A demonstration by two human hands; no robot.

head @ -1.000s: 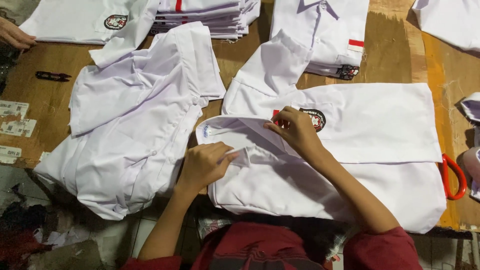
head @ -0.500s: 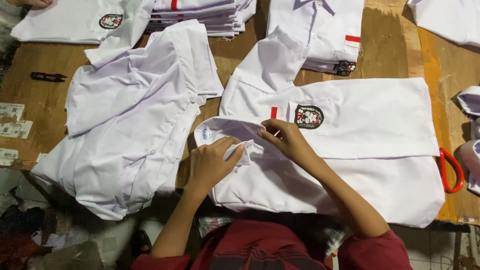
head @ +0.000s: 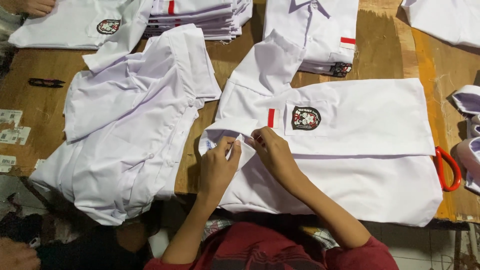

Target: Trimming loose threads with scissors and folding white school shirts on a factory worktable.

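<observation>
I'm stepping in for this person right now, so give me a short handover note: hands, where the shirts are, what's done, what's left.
Left hand and right hand: both pinch the collar of the white uniform shirt lying flat on the wooden table.
Done: this shirt is spread out, its chest badge facing up, sleeve out to the top.
Nearby: a loose, unfolded pile of white shirts to the left; a stack of folded shirts at the far edge; red-handled scissors at right; thread snips at left.
Left: the collar is still in hand and this shirt is not folded.

A worn wooden table [head: 385,55] above a dim floor [head: 15,190].
</observation>
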